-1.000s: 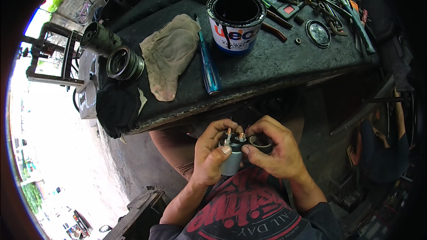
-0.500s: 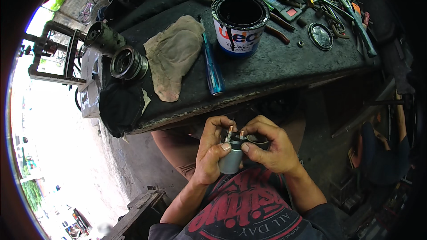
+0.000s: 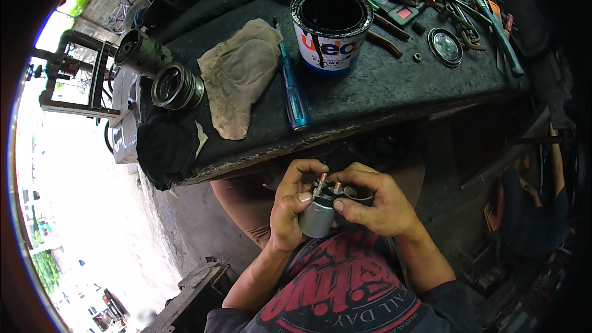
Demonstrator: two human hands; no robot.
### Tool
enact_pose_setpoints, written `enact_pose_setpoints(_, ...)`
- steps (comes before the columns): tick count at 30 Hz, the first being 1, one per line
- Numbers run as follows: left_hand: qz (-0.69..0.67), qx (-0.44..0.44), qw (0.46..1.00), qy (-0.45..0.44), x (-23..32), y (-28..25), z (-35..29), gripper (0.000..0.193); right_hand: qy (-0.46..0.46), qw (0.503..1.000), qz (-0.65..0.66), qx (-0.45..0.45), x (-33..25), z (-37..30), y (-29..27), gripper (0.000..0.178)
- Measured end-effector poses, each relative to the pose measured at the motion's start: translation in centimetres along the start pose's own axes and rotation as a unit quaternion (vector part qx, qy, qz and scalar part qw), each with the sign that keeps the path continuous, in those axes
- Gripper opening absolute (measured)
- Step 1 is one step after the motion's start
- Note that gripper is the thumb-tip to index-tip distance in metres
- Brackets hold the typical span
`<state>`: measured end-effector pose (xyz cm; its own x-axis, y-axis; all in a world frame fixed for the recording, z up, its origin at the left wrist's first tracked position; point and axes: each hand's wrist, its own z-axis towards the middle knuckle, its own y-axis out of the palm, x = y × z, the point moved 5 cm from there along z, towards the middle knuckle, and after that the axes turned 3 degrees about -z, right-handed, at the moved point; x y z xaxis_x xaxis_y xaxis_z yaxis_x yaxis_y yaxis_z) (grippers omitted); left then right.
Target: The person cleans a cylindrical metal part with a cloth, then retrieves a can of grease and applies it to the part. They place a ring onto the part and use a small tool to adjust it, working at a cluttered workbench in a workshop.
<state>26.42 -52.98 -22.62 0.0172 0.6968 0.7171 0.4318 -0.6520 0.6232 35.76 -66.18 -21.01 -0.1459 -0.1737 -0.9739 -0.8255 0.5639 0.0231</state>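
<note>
Left hand (image 3: 286,208) is gripping a silver metal cylinder with black top and two copper-tipped studs (image 3: 317,222), lower centre of frame. Right hand (image 3: 383,205) is curling around a dark round rimmed part (image 3: 359,195), thumb touching cylinder. White-and-blue metal paint tin (image 3: 328,52) is standing on black worktop (image 3: 388,89), upper centre.

The left side is overexposed by outdoor daylight, its detail washed out. The tabletop (image 3: 382,91) is dimly lit, and the lower right is sunk in shadow. Straight edges are bent toward the blackened, curved rim.
</note>
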Motion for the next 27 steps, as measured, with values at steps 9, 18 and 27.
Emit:
enact_pose_setpoints(9,0.052,-0.001,0.997,0.064,-0.2,-0.7,-0.2,0.058,-0.021,0.999,-0.025,0.018,0.6,0.1,0.2,0.042)
enact_pose_setpoints(18,0.058,-0.035,0.991,0.118,-0.6,-1.6,0.6,0.057,-0.007,1.000,0.001,0.009,0.7,0.1,0.2,0.041)
enact_pose_setpoints(27,0.039,-0.020,0.992,0.116,0.2,-0.6,-0.2,0.054,-0.037,0.999,0.005,0.032,-0.7,-0.8,0.5,0.042)
